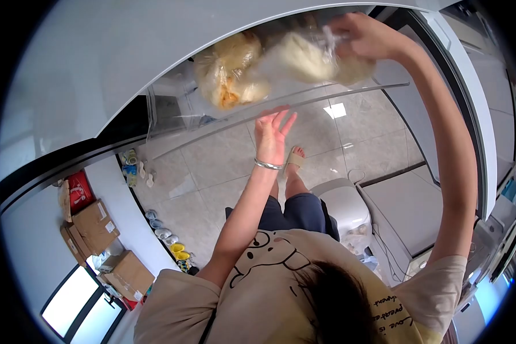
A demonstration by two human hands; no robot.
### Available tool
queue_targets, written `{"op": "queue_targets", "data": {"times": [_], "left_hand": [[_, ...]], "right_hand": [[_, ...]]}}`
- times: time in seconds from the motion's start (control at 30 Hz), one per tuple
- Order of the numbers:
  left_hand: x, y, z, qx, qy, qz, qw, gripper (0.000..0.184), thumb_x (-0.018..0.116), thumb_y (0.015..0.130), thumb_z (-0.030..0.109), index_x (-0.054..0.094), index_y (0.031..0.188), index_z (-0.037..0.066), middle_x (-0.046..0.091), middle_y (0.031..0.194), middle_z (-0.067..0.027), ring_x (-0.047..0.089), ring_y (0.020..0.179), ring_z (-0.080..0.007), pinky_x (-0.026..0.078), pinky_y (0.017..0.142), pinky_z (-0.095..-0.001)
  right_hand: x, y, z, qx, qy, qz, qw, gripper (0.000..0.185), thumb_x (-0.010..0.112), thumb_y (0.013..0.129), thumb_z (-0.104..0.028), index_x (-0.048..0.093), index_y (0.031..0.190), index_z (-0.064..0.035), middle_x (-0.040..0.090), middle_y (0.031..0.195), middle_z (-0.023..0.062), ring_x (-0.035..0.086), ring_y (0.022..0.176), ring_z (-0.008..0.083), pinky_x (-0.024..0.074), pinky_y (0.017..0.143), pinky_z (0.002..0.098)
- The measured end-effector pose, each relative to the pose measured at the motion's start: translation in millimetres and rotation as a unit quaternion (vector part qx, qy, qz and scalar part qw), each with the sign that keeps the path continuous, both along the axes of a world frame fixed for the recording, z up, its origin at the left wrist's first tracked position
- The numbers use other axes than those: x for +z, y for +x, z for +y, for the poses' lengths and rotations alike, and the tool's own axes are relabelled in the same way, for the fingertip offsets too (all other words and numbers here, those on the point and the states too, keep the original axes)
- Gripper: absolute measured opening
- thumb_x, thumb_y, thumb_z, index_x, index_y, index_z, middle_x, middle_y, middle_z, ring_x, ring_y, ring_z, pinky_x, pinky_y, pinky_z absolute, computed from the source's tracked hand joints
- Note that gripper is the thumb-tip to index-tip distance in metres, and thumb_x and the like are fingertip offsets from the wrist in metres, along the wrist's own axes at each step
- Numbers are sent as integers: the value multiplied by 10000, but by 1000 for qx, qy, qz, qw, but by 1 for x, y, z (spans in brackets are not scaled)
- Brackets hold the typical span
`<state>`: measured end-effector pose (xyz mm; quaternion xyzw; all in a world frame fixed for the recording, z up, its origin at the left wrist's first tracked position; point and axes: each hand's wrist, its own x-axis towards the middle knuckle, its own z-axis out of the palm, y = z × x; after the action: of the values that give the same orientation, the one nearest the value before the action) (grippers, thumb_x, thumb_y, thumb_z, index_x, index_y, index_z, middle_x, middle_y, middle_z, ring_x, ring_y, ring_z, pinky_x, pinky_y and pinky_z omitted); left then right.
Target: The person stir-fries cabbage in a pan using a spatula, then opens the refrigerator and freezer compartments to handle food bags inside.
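A clear plastic drawer (183, 127) juts out below the white surface at the top of the head view. In its left part lies a clear plastic bag (226, 71) of pale, bun-like pieces, one with an orange patch. My right hand (364, 37), blurred, reaches over the drawer's right side and grips the top of another clear plastic bag (309, 57) with whitish, bun-like pieces inside. Below the drawer's front edge, my left hand (274, 135) has its palm up and fingers spread, fingertips at the drawer's underside. A silver bracelet circles that wrist.
An open door (470, 114) with a dark seal stands at the right. Cardboard boxes (129, 275) and a red box (80, 190) are at the lower left, beside a row of shoes (166, 236). A white rounded appliance (344, 209) stands on the tiled floor (223, 155) near my legs.
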<state>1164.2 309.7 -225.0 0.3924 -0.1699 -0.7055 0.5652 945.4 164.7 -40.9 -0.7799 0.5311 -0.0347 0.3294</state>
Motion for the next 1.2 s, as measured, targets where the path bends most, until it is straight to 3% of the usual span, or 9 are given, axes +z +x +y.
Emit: {"op": "queue_targets", "data": {"times": [0.17, 0.43, 0.67, 0.77, 0.87, 0.93, 1.03, 1.1, 1.2], "left_hand": [[-4, 2, 3, 6, 2, 9, 1000, 556, 515, 772, 553, 481, 966, 33, 527, 1069, -116, 466, 1126, -286, 416, 978, -481], [-7, 1, 1, 1, 7, 38, 999, 502, 545, 812, 484, 431, 1044, 53, 508, 1125, -88, 449, 1143, -282, 426, 961, -498], [20, 3, 4, -65, 42, -15, 997, 888, 425, 781, 625, 216, 1322, -47, 261, 1384, -176, 293, 1280, -312, 298, 1066, -452], [30, 5, 4, -46, 70, 58, 995, 1023, 509, 713, 637, 140, 1323, -97, 233, 1392, -193, 267, 1285, -353, 265, 1083, -455], [43, 9, 1, -28, 93, 179, 979, 1148, 587, 628, 651, 89, 1330, -109, 190, 1399, -216, 244, 1287, -388, 255, 1088, -452], [52, 15, -2, -8, 133, 273, 953, 1168, 600, 600, 658, 80, 1350, -72, 136, 1409, -229, 238, 1285, -402, 278, 1078, -450], [75, 1, -4, -65, 59, 99, 991, 1264, 643, 538, 654, 29, 1334, -112, 132, 1404, -246, 209, 1294, -401, 267, 1087, -429], [74, 1, -3, -47, 80, 147, 985, 1263, 637, 538, 660, 45, 1319, -136, 132, 1408, -233, 175, 1306, -385, 253, 1095, -421], [89, -9, -5, -51, 55, 105, 992, 1227, 632, 554, 654, 74, 1325, -120, 131, 1411, -220, 135, 1321, -357, 239, 1103, -421]], "right_hand": [[27, 5, 0, -124, 159, -87, 976, 269, 619, 747, -223, 633, 949, -47, 599, 777, 21, 536, 721, 118, 436, 635, 267], [-17, 10, 15, 90, -57, 40, 993, 306, 596, 675, -78, 614, 974, -15, 637, 965, 129, 604, 884, 301, 491, 763, 364], [8, 22, 54, -43, -23, 61, 997, 265, 620, 721, -71, 629, 984, -34, 633, 977, 98, 598, 900, 292, 477, 800, 378], [-11, 12, 86, -83, -413, -29, 906, 204, 648, 725, -69, 636, 924, -25, 636, 847, 99, 614, 784, 262, 486, 709, 353], [-32, 17, 128, -279, -520, -239, 771, 191, 688, 677, -97, 638, 861, -84, 599, 698, 47, 574, 660, 212, 445, 580, 344], [-54, 33, 168, -422, -411, -282, 757, 170, 722, 675, -162, 577, 729, -92, 511, 622, 2, 482, 553, 170, 368, 506, 307], [-101, 52, 182, -413, -336, -257, 807, 235, 721, 688, -213, 525, 714, -87, 503, 671, 2, 488, 615, 163, 358, 544, 295], [-111, 69, 175, -404, -307, -263, 821, 268, 711, 703, -241, 504, 749, -76, 494, 693, 15, 493, 656, 174, 374, 582, 306], [-117, 93, 153, -449, -252, -395, 760, 293, 681, 733, -253, 486, 830, -57, 501, 727, 40, 496, 710, 212, 391, 625, 330]]}}
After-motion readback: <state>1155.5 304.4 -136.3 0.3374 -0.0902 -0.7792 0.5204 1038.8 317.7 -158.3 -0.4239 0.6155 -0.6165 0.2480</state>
